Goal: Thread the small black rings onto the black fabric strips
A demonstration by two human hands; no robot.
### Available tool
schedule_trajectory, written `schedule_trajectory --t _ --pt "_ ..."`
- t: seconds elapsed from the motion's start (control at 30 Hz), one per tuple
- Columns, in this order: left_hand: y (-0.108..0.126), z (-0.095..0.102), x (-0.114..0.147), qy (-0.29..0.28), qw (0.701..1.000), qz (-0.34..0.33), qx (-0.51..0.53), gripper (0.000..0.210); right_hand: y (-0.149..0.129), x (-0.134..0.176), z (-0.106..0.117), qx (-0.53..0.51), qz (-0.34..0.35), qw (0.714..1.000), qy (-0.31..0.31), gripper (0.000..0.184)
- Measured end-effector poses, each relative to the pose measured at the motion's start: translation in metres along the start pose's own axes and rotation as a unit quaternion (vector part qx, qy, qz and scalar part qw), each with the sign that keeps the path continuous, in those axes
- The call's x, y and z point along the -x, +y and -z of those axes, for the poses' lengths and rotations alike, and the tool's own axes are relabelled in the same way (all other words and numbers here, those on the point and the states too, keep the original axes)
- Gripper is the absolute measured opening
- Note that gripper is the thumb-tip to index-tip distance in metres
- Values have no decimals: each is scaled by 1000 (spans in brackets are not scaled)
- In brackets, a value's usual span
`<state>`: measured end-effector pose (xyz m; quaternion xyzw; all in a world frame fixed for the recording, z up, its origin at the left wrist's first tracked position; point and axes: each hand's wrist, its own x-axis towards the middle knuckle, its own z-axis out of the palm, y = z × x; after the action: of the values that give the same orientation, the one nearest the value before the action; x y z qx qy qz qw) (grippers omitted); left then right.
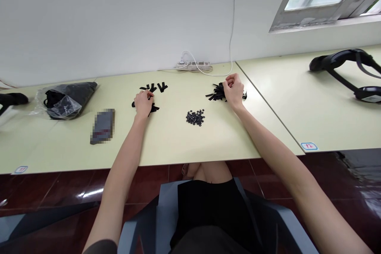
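1. Rests left hand, curled, over black strips; cannot tell whether gripping any.
2. Bends right hand over strip pile; cannot tell whether gripping any.
3. Has black rings between both hands, toward front of table.

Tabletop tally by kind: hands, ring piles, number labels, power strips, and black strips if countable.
Left hand and right hand: 2
Ring pile: 1
Number labels: 2
Power strip: 1
Black strips: overlapping, cannot count
Total without black strips: 6
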<state>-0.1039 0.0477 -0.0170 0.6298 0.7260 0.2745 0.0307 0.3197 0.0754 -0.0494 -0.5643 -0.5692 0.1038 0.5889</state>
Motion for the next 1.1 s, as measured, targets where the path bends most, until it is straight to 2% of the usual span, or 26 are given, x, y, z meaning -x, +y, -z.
schedule_trajectory --t 0.13,0.27,0.37,0.47,0.53,0.63,0.73,0.9,1.1 --pt "6 -1 3 -2 998 -10 60 21 -10 3 1 -1 11 1000 -20 10" --pt "20 -5 9 -34 992 -20 116 13 -36 18 -3 -20 68 996 -58 13" --pt "38 -8 18 -66 981 -67 172 10 -57 34 -6 -28 121 983 -137 13" --pt "62 -8 29 -112 950 -105 270 21 -74 49 -7 -22 161 961 -223 9" --pt "77 -5 38 -148 925 -123 328 33 -84 57 -7 -30 150 950 -271 5" --pt "95 -3 52 -177 895 -145 384 43 -95 67 -7 -74 107 938 -322 17" --pt "105 -4 62 -183 885 -160 396 50 -100 73 -9 -125 76 925 -351 27" --pt "107 -10 68 -209 872 -173 408 46 -102 74 -10 -167 57 914 -365 28" --pt "106 -11 65 -215 852 -138 458 51 -104 67 -4 -199 50 910 -360 23"
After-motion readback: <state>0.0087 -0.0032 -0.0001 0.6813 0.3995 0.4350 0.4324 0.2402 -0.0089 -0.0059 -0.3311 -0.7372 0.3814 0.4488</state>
